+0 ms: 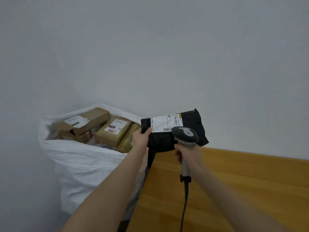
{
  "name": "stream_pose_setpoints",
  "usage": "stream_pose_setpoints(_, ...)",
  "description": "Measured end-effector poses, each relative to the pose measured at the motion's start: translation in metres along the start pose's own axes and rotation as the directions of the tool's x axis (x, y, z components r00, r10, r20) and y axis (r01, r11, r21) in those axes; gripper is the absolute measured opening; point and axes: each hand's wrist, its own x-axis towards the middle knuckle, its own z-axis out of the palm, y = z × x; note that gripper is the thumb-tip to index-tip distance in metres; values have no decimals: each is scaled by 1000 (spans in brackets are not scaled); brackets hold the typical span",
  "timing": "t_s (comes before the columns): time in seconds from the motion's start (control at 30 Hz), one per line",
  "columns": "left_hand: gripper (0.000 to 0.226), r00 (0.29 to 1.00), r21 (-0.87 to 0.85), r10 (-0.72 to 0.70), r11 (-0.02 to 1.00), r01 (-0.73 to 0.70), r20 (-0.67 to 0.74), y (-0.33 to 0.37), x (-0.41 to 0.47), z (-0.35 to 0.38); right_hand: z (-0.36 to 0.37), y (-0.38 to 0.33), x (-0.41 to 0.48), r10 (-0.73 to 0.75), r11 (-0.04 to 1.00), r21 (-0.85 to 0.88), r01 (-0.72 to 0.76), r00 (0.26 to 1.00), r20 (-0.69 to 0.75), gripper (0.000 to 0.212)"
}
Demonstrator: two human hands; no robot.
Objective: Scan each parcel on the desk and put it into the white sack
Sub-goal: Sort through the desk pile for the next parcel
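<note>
My left hand (141, 137) grips the left end of a black plastic parcel (197, 121) and holds it up above the wooden desk (242, 185), white shipping label facing me. My right hand (188, 153) grips the handle of a grey barcode scanner (184, 134), whose head sits right in front of the label's lower edge. The white sack (80, 163) stands to the left of the desk, open at the top and filled with several brown cardboard parcels (112, 131).
A plain grey-white wall fills the background behind the desk and sack. The scanner's black cable (184, 206) hangs down over the desk toward me. A dark desk edge or leg runs between the sack and the desktop.
</note>
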Motion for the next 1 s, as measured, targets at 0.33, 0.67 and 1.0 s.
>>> stream_pose_setpoints(0.33,32,917,346,238,931,-120,-322,58,91,-175,171,-23,47,6,997,-81,3,994,108,25)
stream_pose_setpoints(0.67,75,845,975,488,-90,-202,220,32,146,-202,205,5,94,96,993,-58,-104,988,-122,18)
stream_pose_setpoints(1.0,44,884,890,-174,-68,-451,434,3,175,-162,184,34,142,177,913,-312,-262,945,-274,49)
